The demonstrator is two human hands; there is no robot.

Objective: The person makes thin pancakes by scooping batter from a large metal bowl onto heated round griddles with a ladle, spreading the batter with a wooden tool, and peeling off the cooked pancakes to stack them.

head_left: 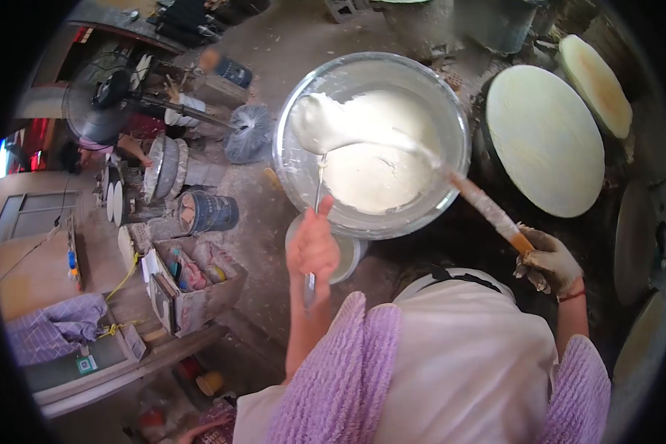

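Holding a ladle (321,181) in the left hand (317,248), a person works over a wide metal bowl (288,174). The left grip is closed round the ladle's handle, whose end sticks out below the fist; the scoop, thickly coated in white batter (377,181), is over the side of the bowl nearer that hand. The right hand (549,260), smeared with pale residue and with a red band at the wrist, has its grip closed on the near end of a wooden stick (488,207). The stick slants across the bowl's rim, its far end covered in batter, and a thick white band stretches from there to the scoop. More batter fills the bowl's bottom.

A pale tub (353,260) is partly hidden beneath the bowl's near edge. Beyond the right hand is a large pale disc (546,140), with a browner disc (598,85) just beside it. On the other side are a bag (250,133), a blue bucket (213,213), a box (200,311) of odds and ends, and a cloth (55,325) on a desk (44,379). Farther off, by a fan (96,111), another person's arm (132,149) reaches to a basin (155,169).
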